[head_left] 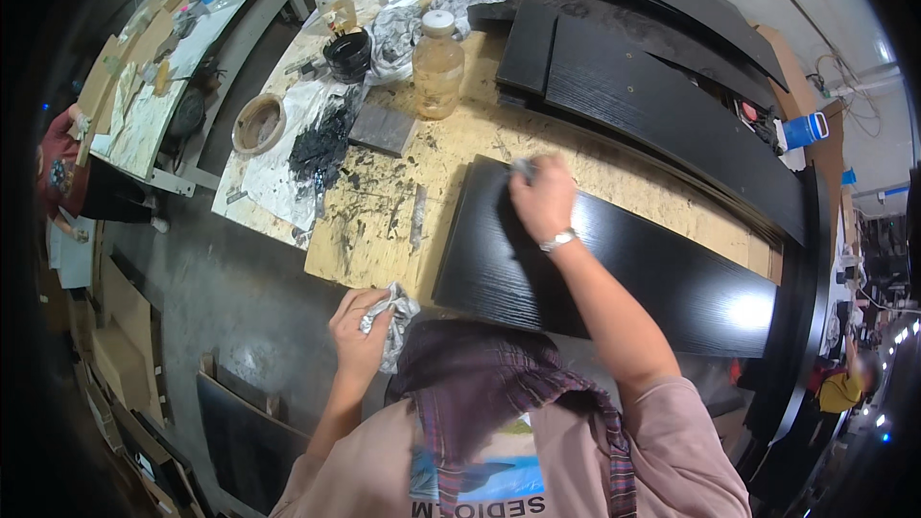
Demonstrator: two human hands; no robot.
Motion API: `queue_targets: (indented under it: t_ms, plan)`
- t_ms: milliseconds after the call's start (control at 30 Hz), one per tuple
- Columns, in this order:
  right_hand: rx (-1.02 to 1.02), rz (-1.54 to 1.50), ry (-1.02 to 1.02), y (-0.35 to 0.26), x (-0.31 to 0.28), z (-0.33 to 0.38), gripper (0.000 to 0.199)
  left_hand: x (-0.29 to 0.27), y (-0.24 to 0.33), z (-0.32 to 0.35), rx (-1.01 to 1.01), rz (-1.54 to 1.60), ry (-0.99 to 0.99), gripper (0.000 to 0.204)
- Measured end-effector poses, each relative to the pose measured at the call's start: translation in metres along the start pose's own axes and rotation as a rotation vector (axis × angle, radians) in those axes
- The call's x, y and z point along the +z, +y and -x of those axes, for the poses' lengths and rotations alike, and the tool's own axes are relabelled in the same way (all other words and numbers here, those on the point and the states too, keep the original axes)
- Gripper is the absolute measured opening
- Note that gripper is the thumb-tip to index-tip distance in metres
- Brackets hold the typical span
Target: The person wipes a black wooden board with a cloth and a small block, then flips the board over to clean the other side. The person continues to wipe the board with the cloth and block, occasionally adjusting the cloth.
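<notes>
A black board with a glossy wood-grain face (662, 273) lies flat on the paint-stained worktable (369, 240). Pressed to its far left part is my right hand (545, 201), fingers closed round a small greyish wad (523, 168) that looks like cloth or sandpaper; I cannot tell which. My left hand (355, 334) grips a crumpled grey-and-white rag (394, 326) just off the table's near edge, left of the board. Beyond the board stand a bottle of amber liquid (438, 72) and a flat dark block (384, 128).
More black boards (662, 101) are stacked at the far right. Left on the table sit a black-coated pot (347, 56), a tape roll (259, 125), a smeared black patch (324, 139) and another bottle (334, 0). A person (72, 163) stands by a bench at the left.
</notes>
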State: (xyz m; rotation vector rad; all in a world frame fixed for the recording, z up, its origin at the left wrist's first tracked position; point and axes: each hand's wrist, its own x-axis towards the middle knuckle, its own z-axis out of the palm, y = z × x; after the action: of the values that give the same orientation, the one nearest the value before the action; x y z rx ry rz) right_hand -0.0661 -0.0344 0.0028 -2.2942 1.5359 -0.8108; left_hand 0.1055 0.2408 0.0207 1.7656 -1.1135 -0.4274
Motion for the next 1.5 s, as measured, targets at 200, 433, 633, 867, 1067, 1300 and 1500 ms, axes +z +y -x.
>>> queue_targets:
  t_ms: [200, 433, 633, 867, 1067, 1300, 1500]
  plan:
    - [0.275, 0.052, 0.068, 0.071, -0.063, 0.011, 0.025, -0.017, -0.006, -0.017, -0.076, -0.008, 0.105, 0.025]
    - [0.071, -0.110, 0.009, 0.034, -0.028, 0.022, 0.021, 0.004, 0.035, -0.067, 0.189, -0.005, -0.023, 0.024]
    - [0.402, 0.535, 0.284, 0.242, -0.172, 0.061, 0.022, 0.030, 0.049, -0.074, 0.072, 0.089, -0.051, 0.027]
    - [0.249, 0.111, 0.164, 0.192, -0.152, 0.063, 0.021, 0.139, 0.136, -0.085, 0.347, 0.212, -0.359, 0.027]
    - [0.393, 0.312, 0.238, 0.345, -0.246, 0.079, 0.019, 0.288, 0.197, -0.065, 0.490, 0.231, -0.501, 0.020]
    - [0.541, 0.539, 0.421, 0.569, -0.395, 0.117, 0.019, 0.466, 0.242, -0.032, 0.736, -0.265, -0.273, 0.021]
    - [0.211, 0.126, 0.136, 0.498, -0.372, 0.112, 0.017, 0.473, 0.243, -0.031, 0.746, -0.333, -0.271, 0.020]
